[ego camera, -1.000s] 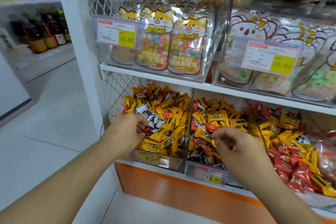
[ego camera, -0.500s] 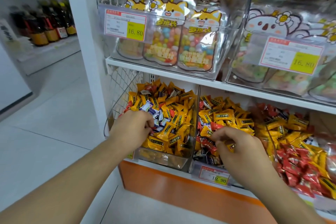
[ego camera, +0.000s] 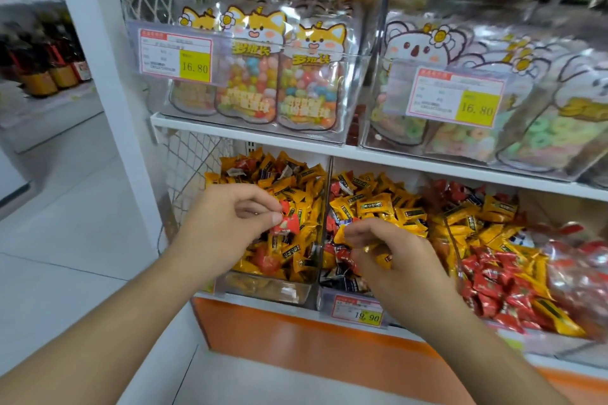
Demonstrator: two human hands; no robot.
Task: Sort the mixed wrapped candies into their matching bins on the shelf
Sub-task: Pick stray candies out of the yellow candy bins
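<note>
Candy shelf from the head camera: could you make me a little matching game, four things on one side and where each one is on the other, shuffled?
Things
1. red wrapped candy
2. fox-face candy bags
3. 19.90 price tag
4. ring candy bags

Places
A. upper shelf, right clear bin
B. pinched in the left hand over the left bin
C. front of the middle lower bin, below the right hand
D. upper shelf, left clear bin

Pairs: 1-B, 2-D, 3-C, 4-A
</note>
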